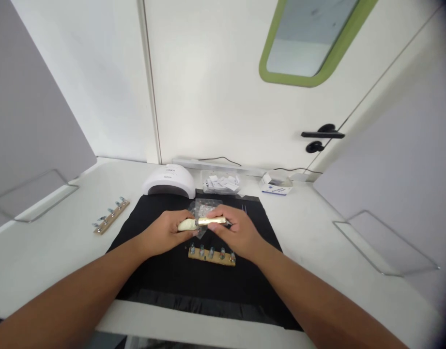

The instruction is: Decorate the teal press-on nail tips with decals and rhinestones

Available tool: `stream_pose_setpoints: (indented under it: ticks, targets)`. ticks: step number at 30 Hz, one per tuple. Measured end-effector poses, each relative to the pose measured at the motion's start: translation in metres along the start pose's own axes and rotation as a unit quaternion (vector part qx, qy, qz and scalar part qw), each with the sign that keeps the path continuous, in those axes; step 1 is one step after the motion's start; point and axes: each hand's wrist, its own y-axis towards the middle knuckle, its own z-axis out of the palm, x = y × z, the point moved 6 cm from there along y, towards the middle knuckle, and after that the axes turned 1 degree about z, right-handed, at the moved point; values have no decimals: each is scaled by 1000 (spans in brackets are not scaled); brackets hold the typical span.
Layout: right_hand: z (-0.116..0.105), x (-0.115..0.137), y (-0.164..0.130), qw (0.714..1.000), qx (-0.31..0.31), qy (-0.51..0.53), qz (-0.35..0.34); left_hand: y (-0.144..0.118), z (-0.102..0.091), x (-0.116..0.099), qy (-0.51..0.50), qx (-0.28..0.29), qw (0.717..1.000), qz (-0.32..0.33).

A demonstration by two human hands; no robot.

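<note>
My left hand (pixel 172 232) is closed around the cream end of a slim cream-and-gold tube (pixel 188 224). Its shiny gold part lies in the fingers of my right hand (pixel 235 230), with a small dark tip showing at that end. The tube is held level above the black mat (pixel 153 276). Just below the hands, a wooden strip (pixel 211 257) carries several nail tips with a bluish-grey design, standing in a row. Behind the hands is a clear plastic bag (pixel 205 206) with small pieces inside, partly covered by them.
A white nail lamp (pixel 169 180) stands at the mat's back edge. Right of it are a clear box of white slips (pixel 222 183) and a small white carton (pixel 276 184). Another strip of nail tips (pixel 112 215) lies at left. Wire frames (pixel 384 274) stand at both sides.
</note>
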Motion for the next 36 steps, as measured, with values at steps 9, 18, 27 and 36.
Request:
stream_pose_setpoints:
  ticks: [9, 18, 27, 36]
  targets:
    - [-27, -53, -26, 933, -80, 293, 194, 17, -12, 32, -78, -58, 995, -35]
    - [4, -43, -45, 980, 54, 154, 113, 25, -20, 51, -53, -98, 991, -74]
    - [8, -18, -34, 997, 71, -5, -42, 26, -6, 48, -26, -23, 995, -91]
    - [8, -10, -35, 995, 75, -43, -52, 24, -8, 48, -37, -23, 996, -80]
